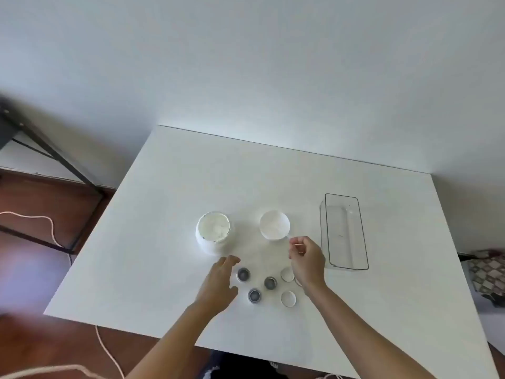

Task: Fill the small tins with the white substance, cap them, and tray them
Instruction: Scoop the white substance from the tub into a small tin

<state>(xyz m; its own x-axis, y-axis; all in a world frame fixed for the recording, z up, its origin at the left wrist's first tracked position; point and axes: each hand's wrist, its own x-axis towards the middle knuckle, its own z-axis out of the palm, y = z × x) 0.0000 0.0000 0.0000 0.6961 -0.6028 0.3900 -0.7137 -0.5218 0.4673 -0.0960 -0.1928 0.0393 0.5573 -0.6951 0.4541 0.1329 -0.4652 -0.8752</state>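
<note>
With the right hand pinching a thin stick and the left hand relaxed beside three empty small tins near the jar on the counter, a careless scoop could smear white substance outside them.

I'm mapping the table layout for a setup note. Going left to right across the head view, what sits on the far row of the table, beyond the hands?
White jar holding the white substance → its round white lid lying open side up → clear plastic tray, which has nothing in it yet.
</note>
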